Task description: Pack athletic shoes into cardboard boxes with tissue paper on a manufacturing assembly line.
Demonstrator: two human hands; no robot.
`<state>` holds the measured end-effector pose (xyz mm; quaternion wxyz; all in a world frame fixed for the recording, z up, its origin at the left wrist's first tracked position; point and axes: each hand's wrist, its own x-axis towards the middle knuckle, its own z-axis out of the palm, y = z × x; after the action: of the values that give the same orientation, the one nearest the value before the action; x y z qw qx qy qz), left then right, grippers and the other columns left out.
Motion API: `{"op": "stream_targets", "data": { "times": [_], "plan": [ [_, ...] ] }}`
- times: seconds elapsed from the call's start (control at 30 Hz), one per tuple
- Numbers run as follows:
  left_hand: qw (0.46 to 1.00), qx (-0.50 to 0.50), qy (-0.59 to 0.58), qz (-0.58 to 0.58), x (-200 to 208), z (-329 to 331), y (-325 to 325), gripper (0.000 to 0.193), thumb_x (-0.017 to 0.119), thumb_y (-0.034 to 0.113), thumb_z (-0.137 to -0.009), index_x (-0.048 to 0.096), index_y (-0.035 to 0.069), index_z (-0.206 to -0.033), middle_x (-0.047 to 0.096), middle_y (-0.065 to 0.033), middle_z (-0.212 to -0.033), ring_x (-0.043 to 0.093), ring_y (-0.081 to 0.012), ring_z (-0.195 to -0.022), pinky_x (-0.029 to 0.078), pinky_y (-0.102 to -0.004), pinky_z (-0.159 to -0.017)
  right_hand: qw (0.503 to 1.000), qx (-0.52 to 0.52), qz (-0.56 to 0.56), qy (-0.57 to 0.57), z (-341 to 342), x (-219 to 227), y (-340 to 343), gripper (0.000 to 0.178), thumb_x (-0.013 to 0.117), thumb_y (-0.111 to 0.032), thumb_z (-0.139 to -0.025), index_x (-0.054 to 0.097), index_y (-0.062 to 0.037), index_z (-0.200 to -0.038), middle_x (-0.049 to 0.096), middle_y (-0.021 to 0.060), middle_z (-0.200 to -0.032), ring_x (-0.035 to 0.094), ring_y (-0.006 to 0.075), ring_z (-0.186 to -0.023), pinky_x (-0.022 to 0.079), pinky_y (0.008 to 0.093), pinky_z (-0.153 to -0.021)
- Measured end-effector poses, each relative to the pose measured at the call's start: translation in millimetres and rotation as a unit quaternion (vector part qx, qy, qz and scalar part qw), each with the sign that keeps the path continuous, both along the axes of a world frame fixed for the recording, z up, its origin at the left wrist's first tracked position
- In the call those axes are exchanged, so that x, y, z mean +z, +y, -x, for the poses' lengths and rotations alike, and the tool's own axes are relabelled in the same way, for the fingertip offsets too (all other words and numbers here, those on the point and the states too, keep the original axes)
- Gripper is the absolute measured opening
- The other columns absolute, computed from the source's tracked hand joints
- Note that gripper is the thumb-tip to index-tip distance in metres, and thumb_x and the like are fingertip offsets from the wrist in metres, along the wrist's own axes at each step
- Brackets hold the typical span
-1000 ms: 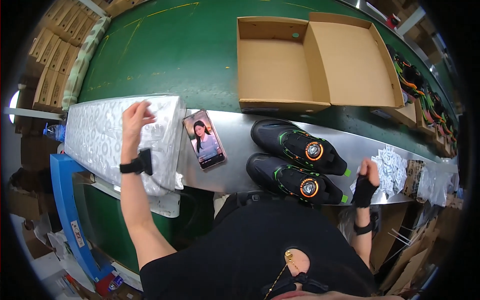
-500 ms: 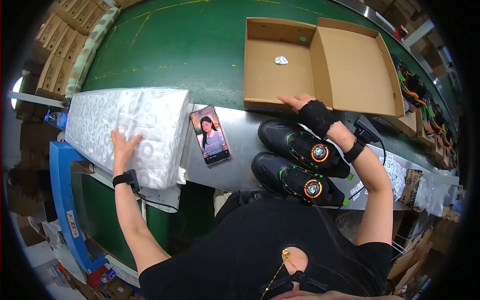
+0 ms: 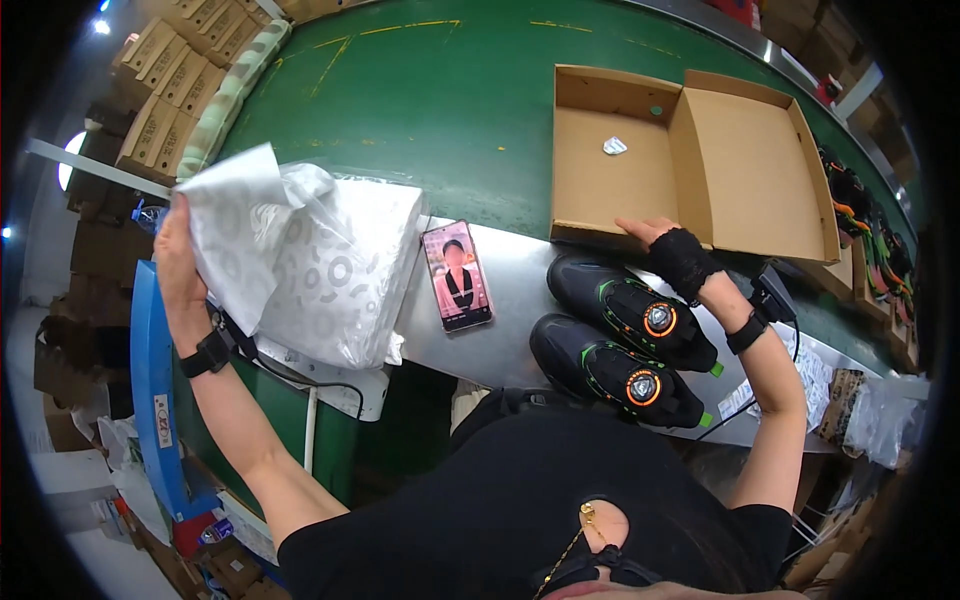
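Watching from beside the bench, head view: the person's left hand (image 3: 180, 262) has a pale patterned sheet (image 3: 232, 222) by its left edge, fingers narrow on the paper; how they lie behind it, I cannot tell. The sheet stands up, bent over the left part of a stack of like paper (image 3: 350, 275), with crinkled clear plastic about the stack. Right hand (image 3: 668, 248), in a black fingerless glove, is at the near wall of an open brown shoebox (image 3: 598, 110); fingers close together and slightly bent, tips at the wall's top edge. Whether they grip it or only rest there, I cannot tell. One small white packet (image 3: 614, 146) lies on the box floor; lid spread to the right. Two black shoes (image 3: 638, 308) with green trim and orange-ringed dials lie side by side on the metal strip (image 3: 512, 340), just below the box, toes left. A lit phone (image 3: 458, 280) rests between stack and shoes. More white packets (image 3: 812, 385) are heaped right of the shoes, partly behind the right forearm. Black straps circle both wrists. Far left, stacked cartons (image 3: 172, 92); far right, more shoes (image 3: 852, 200).
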<state>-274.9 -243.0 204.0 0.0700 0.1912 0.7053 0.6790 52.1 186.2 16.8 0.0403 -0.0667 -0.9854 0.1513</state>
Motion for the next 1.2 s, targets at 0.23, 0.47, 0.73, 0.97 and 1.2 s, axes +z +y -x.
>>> {"op": "stream_targets", "data": {
  "times": [0.23, 0.47, 0.73, 0.97, 1.2],
  "plan": [
    [0.988, -0.103, -0.027, -0.111, 40, -73, 119, 0.034, 0.045, 0.024, -0.09, 0.049, -0.005, -0.109, 0.058, -0.0124, -0.101, 0.06, -0.017, -0.084, 0.049, -0.0297, -0.073, 0.949, 0.217, 0.224, 0.037, 26, 84, -80, 0.061, 0.068, -0.03, -0.07, 0.044, 0.0016, -0.116, 0.052, 0.0212, -0.108, 0.051, 0.0332, -0.101, 0.04, 0.0361, -0.087],
    [0.936, -0.31, 0.025, -0.165, 38, -109, 231, 0.03, 0.048, 0.022, -0.089, 0.051, -0.002, -0.107, 0.058, -0.0112, -0.099, 0.057, -0.0194, -0.09, 0.045, -0.033, -0.079, 0.81, 0.08, 0.548, 0.192, 52, 156, -113, 0.048, 0.07, -0.03, -0.072, 0.053, -0.0012, -0.107, 0.06, 0.0076, -0.094, 0.055, 0.0132, -0.085, 0.045, 0.0275, -0.076],
    [0.805, -0.132, 0.573, 0.073, -28, -114, 281, 0.064, 0.062, 0.042, -0.077, 0.045, -0.006, -0.115, 0.049, -0.0233, -0.113, 0.047, -0.0316, -0.107, 0.037, -0.0361, -0.091, 0.752, -0.124, 0.454, 0.461, 64, 133, 7, 0.04, 0.052, -0.021, -0.085, 0.044, 0.0005, -0.117, 0.059, 0.0128, -0.099, 0.056, 0.0209, -0.091, 0.044, 0.0281, -0.083],
    [0.76, -0.137, 0.482, 0.413, -150, -69, 281, 0.076, 0.051, 0.057, -0.076, 0.033, 0.006, -0.129, 0.032, -0.0241, -0.129, 0.029, -0.0354, -0.121, 0.025, -0.058, -0.091, 0.682, -0.468, 0.326, 0.457, -19, 75, 168, 0.039, 0.061, -0.025, -0.077, 0.055, 0.0026, -0.105, 0.061, 0.0089, -0.093, 0.057, 0.0175, -0.083, 0.045, 0.0299, -0.072],
    [0.812, -0.134, 0.296, 0.484, -191, -43, 294, 0.081, 0.048, 0.061, -0.073, 0.033, 0.005, -0.129, 0.026, -0.0256, -0.132, 0.022, -0.0357, -0.126, 0.018, -0.0631, -0.093, 0.576, -0.678, 0.165, 0.425, -231, 59, 311, 0.046, 0.061, -0.041, -0.075, 0.061, 0.0024, -0.091, 0.062, 0.0104, -0.077, 0.056, 0.0201, -0.069, 0.044, 0.0297, -0.06]
  ]
}}
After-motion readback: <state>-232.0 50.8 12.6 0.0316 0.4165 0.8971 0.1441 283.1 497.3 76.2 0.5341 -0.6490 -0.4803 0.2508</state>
